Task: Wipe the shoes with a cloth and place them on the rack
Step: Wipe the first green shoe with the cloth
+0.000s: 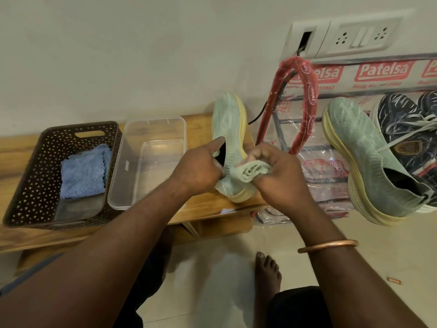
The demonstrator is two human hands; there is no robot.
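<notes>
Seen from the head camera I am watching remotely: a mint-green knit slip-on shoe with a pale yellow foam sole [230,119] lies on a low wooden bench [208,207]. Its toe is near the wall and its heel is at the person's hands, so its long axis runs straight away from them.

The left hand [198,169] grips the shoe at the collar, index finger laid out along the upper beside the dark opening. The right hand [276,171] is clenched round a rolled pale green terry cloth [250,172], which is pressed to the heel on the sole side.

I judge wiping to be under way on this shoe.

To the right stands a metal shoe rack wrapped in printed clear plastic [326,162], just beside the bench end. It carries what looks like the matching green shoe [364,147], touching a navy lace-up trainer [406,119].

The rack lies on the right hand's side. The move there would be a short sideways carry, and the left hand already has the hold.

At the bench's left end, a brown perforated plastic basket [30,176] holds a folded blue cloth [84,171]. A clear plastic tub [155,119] sits between the basket and the shoe.
</notes>
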